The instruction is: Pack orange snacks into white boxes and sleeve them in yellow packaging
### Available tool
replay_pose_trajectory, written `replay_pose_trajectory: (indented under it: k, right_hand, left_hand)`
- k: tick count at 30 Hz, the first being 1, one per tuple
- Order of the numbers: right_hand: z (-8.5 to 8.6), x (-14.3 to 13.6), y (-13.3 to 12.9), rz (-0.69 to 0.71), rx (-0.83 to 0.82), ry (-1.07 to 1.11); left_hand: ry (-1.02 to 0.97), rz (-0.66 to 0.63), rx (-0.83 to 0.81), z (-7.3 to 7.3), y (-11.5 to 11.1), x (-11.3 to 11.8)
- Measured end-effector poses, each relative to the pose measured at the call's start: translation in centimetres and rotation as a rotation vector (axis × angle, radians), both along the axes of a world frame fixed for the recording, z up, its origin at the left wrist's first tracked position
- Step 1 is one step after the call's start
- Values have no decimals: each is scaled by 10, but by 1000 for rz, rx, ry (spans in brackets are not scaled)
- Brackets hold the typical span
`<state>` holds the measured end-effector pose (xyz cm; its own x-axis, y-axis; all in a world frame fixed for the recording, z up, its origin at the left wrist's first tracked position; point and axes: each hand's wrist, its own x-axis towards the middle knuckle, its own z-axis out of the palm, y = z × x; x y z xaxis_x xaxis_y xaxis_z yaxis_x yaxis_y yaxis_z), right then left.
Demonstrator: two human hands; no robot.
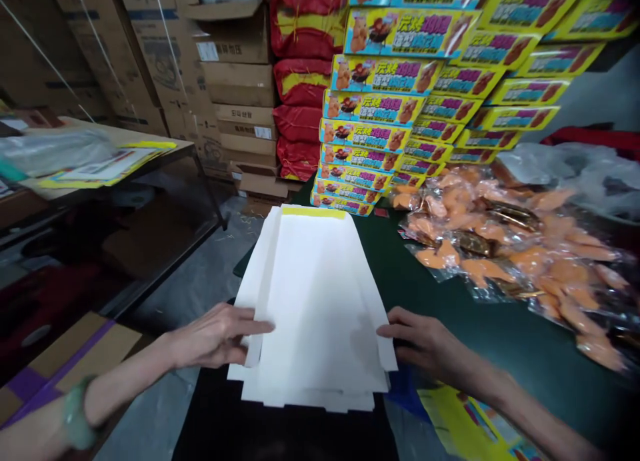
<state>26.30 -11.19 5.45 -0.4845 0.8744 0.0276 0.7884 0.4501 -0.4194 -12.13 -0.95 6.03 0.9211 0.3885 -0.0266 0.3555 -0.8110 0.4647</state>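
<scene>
A white cardboard box blank [317, 301], its side flaps partly raised and a yellow strip along its far edge, extends over my lap and the front of the green table. My left hand [223, 334] pinches the left side flap, with the index finger lying over it onto the white panel. On the opposite side my right hand [420, 338] grips the right flap near its near corner, with fingertips on the edge. Tabs stick out along the blank's near end. A pale green bangle [79, 414] is on my left wrist.
Stacked yellow printed boxes [373, 114] stand at the green table's [450, 328] back. Bagged orange pieces [500, 234] are heaped on the right. A side table [185, 148] holds flat sheets on the left; a taped carton [75, 354] sits low left.
</scene>
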Motion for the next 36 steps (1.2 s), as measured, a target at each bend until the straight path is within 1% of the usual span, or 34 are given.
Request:
replay_pose_trajectory:
  k: [2,4,6,8,10,11,13,15,17,19,21,23,25,28,31,33,36]
  right_hand:
    - [-4,-7,7,-47,33,51]
    - [-12,-16,11,-146,114,122]
    - [-23,-26,13,-261,195,186]
    - [-34,-35,14,-346,266,199]
    - [-40,-40,15,-349,320,153]
    - [-40,-40,14,-317,330,122]
    - [-34,-37,11,-214,281,68]
    - [-24,-30,6,-117,157,35]
    - [-16,-24,2,-90,84,50]
    - [-15,-19,0,-129,132,112]
    - [-18,-15,-1,-172,237,162]
    - [-22,-12,-4,-164,288,136]
    - [-22,-8,-11,-130,265,51]
    - [-16,-3,-25,-68,161,-113]
    - [-14,2,-32,-3,118,-235]
    - [-15,4,-32,13,116,-248]
    - [-19,6,-29,-22,92,-186]
  left_hand:
    - [-24,30,-17,-6,-3,8]
    - [-145,93,2,-13,-4,16]
    - [-309,204,25,-21,-4,26]
    - [-409,346,56,-29,-2,37]
    - [-414,442,112,-35,2,46]
    - [-390,450,146,-37,4,49]
    - [-326,384,206,-38,8,49]
    - [-267,266,241,-36,9,45]
    - [-238,157,243,-30,7,41]
    - [-218,76,240,-24,3,40]
    - [-178,15,276,-20,-2,43]
    - [-131,-24,329,-19,-5,47]
    - [-117,-29,339,-20,-6,51]
    - [-161,-1,271,-25,-5,52]
    - [-189,23,213,-27,-5,52]
    - [-192,39,190,-25,-6,52]
    - [-189,55,167,-21,-8,55]
